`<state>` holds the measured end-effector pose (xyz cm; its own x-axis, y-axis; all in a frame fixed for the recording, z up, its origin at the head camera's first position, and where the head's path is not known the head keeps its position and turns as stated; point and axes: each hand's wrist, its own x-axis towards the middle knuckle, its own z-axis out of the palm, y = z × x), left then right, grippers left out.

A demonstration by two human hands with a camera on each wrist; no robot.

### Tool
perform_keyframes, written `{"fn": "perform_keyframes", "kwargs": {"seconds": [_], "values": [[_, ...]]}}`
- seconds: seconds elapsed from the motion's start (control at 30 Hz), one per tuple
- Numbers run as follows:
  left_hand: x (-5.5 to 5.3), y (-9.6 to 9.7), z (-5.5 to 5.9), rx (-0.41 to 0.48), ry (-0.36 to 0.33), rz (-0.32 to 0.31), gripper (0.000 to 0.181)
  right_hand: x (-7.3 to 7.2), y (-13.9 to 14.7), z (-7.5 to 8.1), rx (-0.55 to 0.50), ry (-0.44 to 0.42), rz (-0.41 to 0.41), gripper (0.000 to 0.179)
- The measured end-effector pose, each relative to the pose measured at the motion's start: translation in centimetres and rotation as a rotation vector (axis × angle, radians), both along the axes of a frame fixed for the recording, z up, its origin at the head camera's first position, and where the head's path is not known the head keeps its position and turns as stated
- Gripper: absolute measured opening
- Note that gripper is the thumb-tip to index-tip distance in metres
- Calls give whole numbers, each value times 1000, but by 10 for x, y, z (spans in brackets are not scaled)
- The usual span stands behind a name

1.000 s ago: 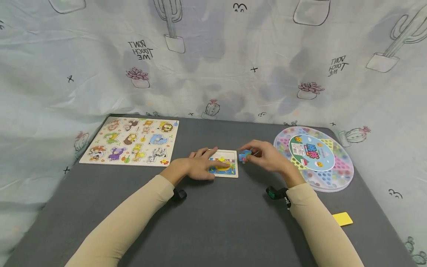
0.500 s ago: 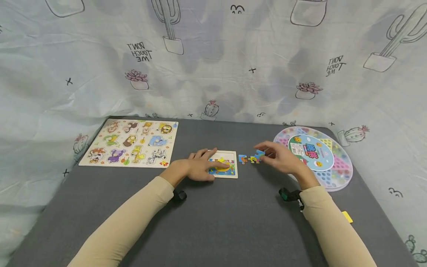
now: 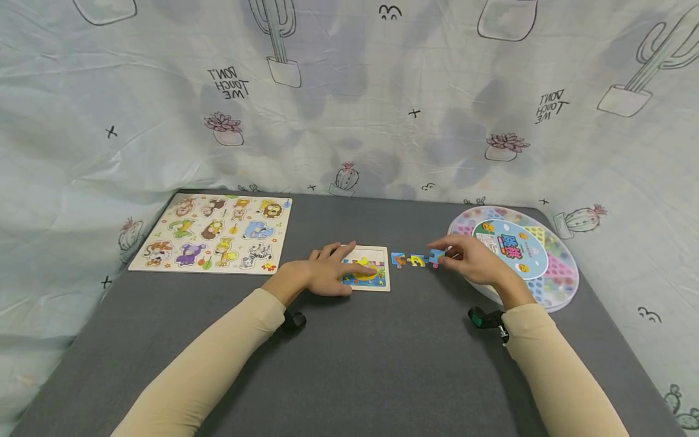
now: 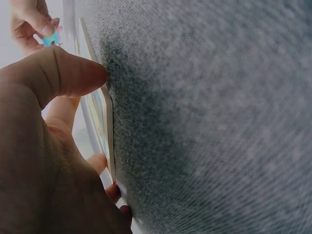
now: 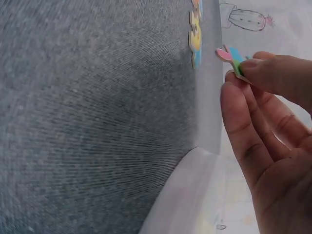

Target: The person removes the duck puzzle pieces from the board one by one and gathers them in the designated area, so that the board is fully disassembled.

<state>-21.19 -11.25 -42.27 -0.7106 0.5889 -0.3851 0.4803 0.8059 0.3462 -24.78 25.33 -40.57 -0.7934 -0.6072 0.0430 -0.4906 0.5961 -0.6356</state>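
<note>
My left hand lies spread over a small framed jigsaw puzzle, its fingers resting on the picture. In the left wrist view the thumb sits at the puzzle's pale edge. A blue jigsaw piece is pinched between thumb and fingers of my right hand. The right wrist view shows this piece tilted, held off the cloth, with pink and green on it. Two loose jigsaw pieces lie right of the frame: one blue and orange, one mostly yellow.
At the back left of the dark cloth-covered table lies a large animal puzzle board. A round translucent game board with a blue label stands at the right, close beside my right hand. Patterned fabric hangs behind.
My right hand has moved rightward with the blue piece. The other two pieces now lie loose on the table beside the frame. My left hand stays in place.
</note>
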Motion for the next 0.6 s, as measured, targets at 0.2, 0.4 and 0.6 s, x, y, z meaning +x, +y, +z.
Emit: {"fn": "perform_keyframes", "kwargs": {"seconds": [0.2, 0.4, 0.6], "values": [[0, 0, -1, -3, -2, 6, 60, -3, 2, -2, 33, -51, 0, 32], [0, 0, 0, -5, -13, 9, 60, -6, 3, -7, 76, -48, 20, 32], [0, 1, 0, -10, -2, 7, 60, -7, 1, -11, 106, 10, 8, 30]]}}
